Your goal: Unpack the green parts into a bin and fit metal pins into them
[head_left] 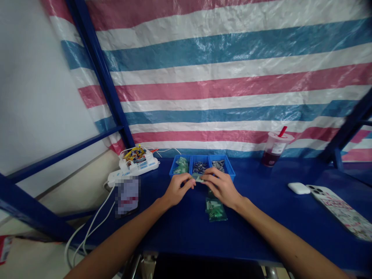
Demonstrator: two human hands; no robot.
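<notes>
At the frame's centre, the left hand (178, 189) and right hand (222, 186) have their fingers clamped (both sets) on a small greenish packet (198, 178).

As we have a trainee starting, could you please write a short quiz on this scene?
1. Which are the left hand and right hand nearest: A, the white case; B, the blue tray; C, the power strip?
2. True or false: the cup with the red straw stands right of the tray.
3. Fill in: the tray's leftmost compartment holds ____ packets.
Key: 1 B; 2 true; 3 green.
</notes>
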